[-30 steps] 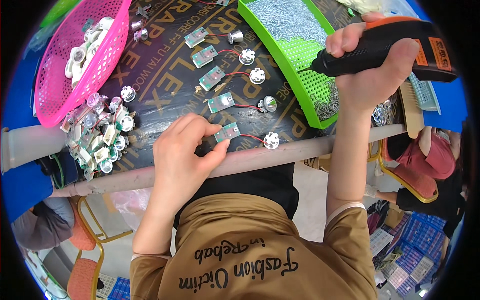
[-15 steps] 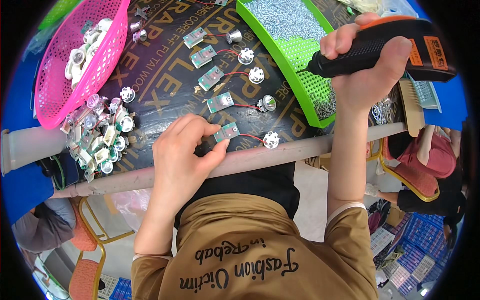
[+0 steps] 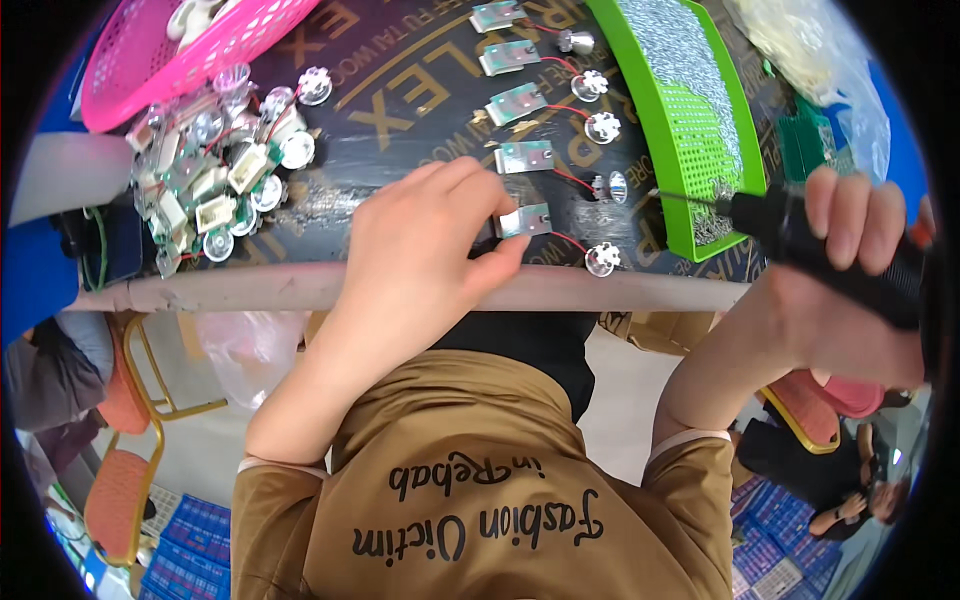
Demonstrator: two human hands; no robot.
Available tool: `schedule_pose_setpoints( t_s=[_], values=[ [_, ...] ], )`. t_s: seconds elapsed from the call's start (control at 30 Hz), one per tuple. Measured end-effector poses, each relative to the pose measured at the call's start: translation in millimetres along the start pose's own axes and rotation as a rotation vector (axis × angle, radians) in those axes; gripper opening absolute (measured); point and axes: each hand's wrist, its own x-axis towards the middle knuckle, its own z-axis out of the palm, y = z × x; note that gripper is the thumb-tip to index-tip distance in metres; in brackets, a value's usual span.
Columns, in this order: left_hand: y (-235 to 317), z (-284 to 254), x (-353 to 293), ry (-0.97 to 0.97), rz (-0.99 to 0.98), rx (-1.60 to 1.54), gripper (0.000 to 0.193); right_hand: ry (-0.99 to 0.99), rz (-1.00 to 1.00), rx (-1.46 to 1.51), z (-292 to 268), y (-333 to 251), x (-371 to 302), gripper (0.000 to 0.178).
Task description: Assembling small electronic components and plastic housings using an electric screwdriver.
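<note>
Presently hands apart: left hand (image 3: 425, 225) pinches circuit board (image 3: 532, 220) near worktop's (image 3: 340, 190) front edge, fingers hiding its left end; right hand (image 3: 838, 325) grips electric screwdriver (image 3: 785, 232), rear cut off.

Five circuit boards (image 3: 525, 157) and five lamp heads (image 3: 602, 127) run down the upper middle; one pink basket (image 3: 205, 62) sits upper left, one green tray (image 3: 690, 130) upper right, one screwdriver (image 3: 782, 228) far right (the left heap (image 3: 247, 172) is too jumbled to count).
</note>
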Motion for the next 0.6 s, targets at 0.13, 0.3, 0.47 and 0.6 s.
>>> schedule_pose_setpoints(
  t_s=[0.13,0.3,0.47,0.6],
  values=[
    [-3.1,0.9,-2.3,0.021,0.015,-0.020,0.021,-0.044,0.026,-0.093,39.0,-4.4,-5.3,0.098],
    [-2.7,-0.3,-2.9,0.014,0.027,0.003,0.020,-0.215,0.147,-0.080,45.6,5.6,10.0,0.106],
    [-3.4,1.5,-3.3,0.021,0.037,0.010,0.021,-0.177,0.119,0.011,60.6,18.9,8.4,0.108],
    [-3.7,1.1,-3.5,0.023,0.036,0.023,0.021,-0.240,0.155,-0.044,51.8,17.6,12.3,0.109]
  ],
)
